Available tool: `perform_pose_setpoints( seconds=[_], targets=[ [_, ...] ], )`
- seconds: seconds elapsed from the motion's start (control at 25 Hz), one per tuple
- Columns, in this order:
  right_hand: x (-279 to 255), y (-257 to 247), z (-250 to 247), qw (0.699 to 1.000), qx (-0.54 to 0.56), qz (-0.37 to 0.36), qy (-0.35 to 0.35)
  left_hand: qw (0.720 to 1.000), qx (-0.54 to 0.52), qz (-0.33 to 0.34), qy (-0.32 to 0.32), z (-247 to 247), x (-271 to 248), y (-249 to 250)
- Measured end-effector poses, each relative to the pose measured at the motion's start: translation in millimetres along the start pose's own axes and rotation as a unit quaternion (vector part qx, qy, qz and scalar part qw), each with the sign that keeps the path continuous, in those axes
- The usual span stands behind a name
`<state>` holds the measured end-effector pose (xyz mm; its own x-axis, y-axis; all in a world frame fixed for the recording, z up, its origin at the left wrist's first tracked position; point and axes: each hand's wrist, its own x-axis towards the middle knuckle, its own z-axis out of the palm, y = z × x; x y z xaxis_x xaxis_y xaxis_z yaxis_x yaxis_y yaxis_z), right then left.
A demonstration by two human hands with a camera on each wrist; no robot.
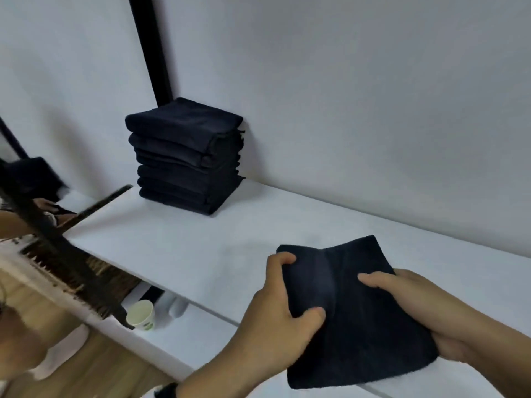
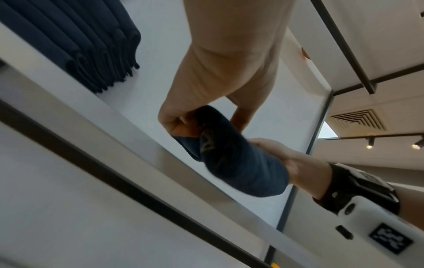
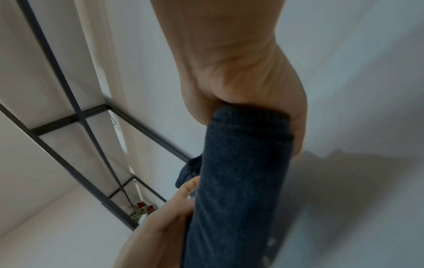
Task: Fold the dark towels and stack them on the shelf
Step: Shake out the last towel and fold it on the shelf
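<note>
Far to the left of both hands, on a lower shelf (image 1: 184, 331), a paper cup (image 1: 141, 314) stands upright; nothing can be made out inside it. Also left of the hands and farther back, a stack of folded dark towels (image 1: 184, 156) sits against the wall on the white shelf (image 1: 201, 239), well apart from the hands.

The left hand (image 1: 275, 305) pinches the left edge of a partly folded dark towel (image 1: 353, 305), thumb on top and fingers curled over the far corner. The towel is held just above the front part of the white shelf, with a soft crease running from its far edge toward the person, so its fold line points away from the body. The right hand (image 1: 416, 305) grips the right edge, fingers lying across the top and the palm beneath.

The coming move likely turns on this: the stack lies up and to the left of the held towel, so the left hand is the nearer one to it. The towel probably needs one more fold along that crease before it travels leftward onto the pile.
</note>
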<state>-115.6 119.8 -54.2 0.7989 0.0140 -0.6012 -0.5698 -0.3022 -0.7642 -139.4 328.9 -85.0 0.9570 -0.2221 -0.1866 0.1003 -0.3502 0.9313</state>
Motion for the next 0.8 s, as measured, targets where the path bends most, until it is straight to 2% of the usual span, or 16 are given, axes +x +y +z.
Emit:
perform_pose_setpoints(
  seconds=[0.12,0.24,0.36,0.44,0.52,0.6,0.72,0.8],
  targets=[
    [14.1,-54.0,26.3,0.994,0.056,-0.095,-0.014,0.995,-0.004,0.070,0.073,-68.0,22.5,24.8],
    [35.2,-137.7,58.0,0.970,0.145,-0.197,-0.013,0.982,0.020,0.123,0.142,-163.3,65.0,70.5],
    [59.4,-229.4,92.4,0.936,0.223,-0.271,-0.019,0.973,0.022,0.124,0.195,-254.0,106.4,128.5],
    [80.5,-279.1,117.6,0.929,0.235,-0.287,-0.009,0.965,0.057,0.119,0.226,-300.8,136.8,150.8],
    [108.0,-304.3,144.6,0.940,0.220,-0.259,-0.006,0.955,0.120,0.113,0.245,-327.5,173.0,142.2],
    [144.1,-306.7,168.9,0.961,0.168,-0.220,0.000,0.950,0.169,0.096,0.244,-339.7,208.5,104.1],
    [186.5,-290.4,192.7,0.975,0.091,-0.199,0.035,0.959,0.158,0.053,0.228,-345.1,232.0,47.4],
    [199.6,-284.8,198.9,0.973,0.080,-0.208,0.066,0.965,0.134,0.044,0.221,-351.5,242.2,33.1]
  ],
)
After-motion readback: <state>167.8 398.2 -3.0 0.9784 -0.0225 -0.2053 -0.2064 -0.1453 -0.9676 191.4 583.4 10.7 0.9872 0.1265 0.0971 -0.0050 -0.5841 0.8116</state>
